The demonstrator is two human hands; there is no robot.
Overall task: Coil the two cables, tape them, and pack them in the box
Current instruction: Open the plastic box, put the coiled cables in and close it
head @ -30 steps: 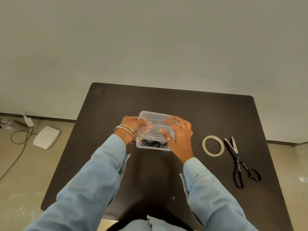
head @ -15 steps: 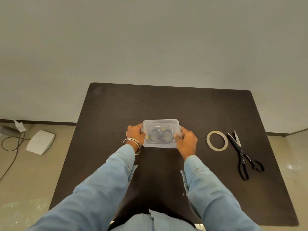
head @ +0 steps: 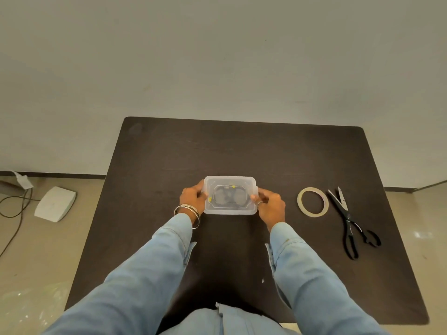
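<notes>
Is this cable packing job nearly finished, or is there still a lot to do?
Nearly finished. Two dark coiled cables already lie inside the clear box, and its lid sits on top. The left hand and right hand grip the box's ends, seemingly pressing the lid closed. The tape roll and scissors lie aside.

hands (head: 232, 201) gripping lidded box (head: 229, 210), tape (head: 312, 202), scissors (head: 348, 220)

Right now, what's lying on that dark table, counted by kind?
Clear plastic box, lid on, held at its ends by the left hand and right hand: 1
Coiled cables inside: 2
Tape roll: 1
Scissors: 1
Total: 5
</notes>
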